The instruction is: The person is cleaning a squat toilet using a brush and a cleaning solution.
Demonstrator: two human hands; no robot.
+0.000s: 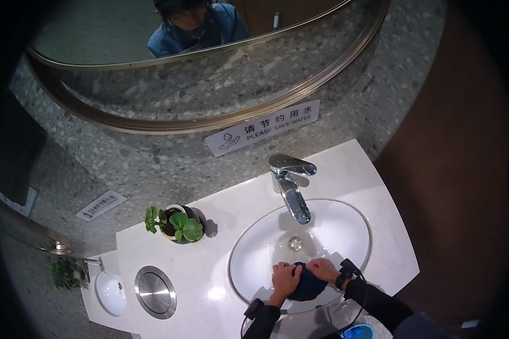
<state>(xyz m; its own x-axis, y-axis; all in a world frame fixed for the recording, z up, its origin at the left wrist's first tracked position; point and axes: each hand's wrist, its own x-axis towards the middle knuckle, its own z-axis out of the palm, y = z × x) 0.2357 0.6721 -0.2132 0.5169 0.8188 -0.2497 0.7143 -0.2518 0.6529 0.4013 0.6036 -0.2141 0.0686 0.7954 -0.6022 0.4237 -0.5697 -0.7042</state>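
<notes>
A dark blue cloth (pixel 307 284) is bunched at the near side of the white oval sink (pixel 254 250). On its left edge, my left hand (pixel 285 277) grips the fabric with bent fingers. My right hand (pixel 322 270) is closed in a fist at the cloth's upper right. Beyond both hands lies the round metal drain (pixel 295 243), with wet, shiny patches around it. The chrome faucet (pixel 296 201) reaches over the basin from the back, its lever (pixel 295 165) on top.
Left of the sink, a potted plant (pixel 186 226) stands on the white countertop (pixel 212 279). A round steel lid (pixel 155 292) and a second small basin (pixel 111 293) are farther left. A blue container (pixel 358 331) sits below the near edge. A framed mirror (pixel 195 57) overhangs the back.
</notes>
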